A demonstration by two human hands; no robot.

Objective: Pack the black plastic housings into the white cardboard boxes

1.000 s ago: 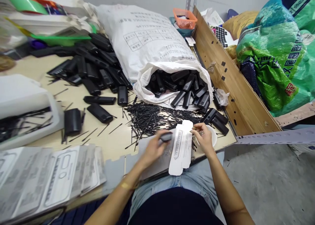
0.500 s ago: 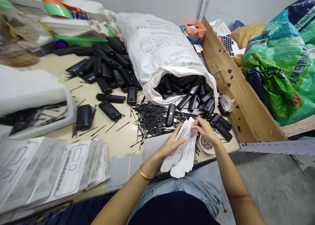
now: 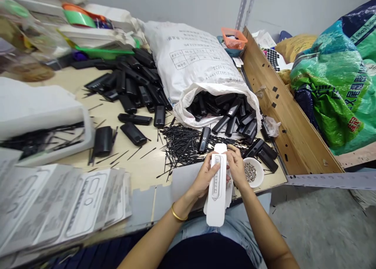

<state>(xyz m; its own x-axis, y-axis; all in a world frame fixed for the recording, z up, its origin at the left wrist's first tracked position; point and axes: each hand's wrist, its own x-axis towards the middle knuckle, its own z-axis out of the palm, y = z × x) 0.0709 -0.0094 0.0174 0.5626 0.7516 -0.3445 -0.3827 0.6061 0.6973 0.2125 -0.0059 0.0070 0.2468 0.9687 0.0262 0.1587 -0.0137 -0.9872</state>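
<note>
A slim white cardboard box [image 3: 216, 210], printed with a line drawing of a long rounded device, is held upright near the table's front edge. Its end flaps stick out at top and bottom. My left hand [image 3: 205, 178] grips its left side, thumb across the printed face. My right hand [image 3: 235, 168] is closed on its right edge near the top; part of those fingers is hidden. More white printed card shows behind the box. Just beyond my hands lie a black device casing [image 3: 204, 139] and a heap of thin black sticks [image 3: 179, 143].
A white bowl of small metal parts [image 3: 258, 173] stands right of my hands. Behind, a white woven sack [image 3: 194, 49] spills black casings. Flat printed cartons [image 3: 88, 202] lie at left beside a white tub [image 3: 88, 124]. A wooden board [image 3: 282, 120] edges the table's right.
The flat white card between my hands has turned and opened into a box shape, its printed face now toward me. My right hand has moved slightly left and down, uncovering the bowl.
</note>
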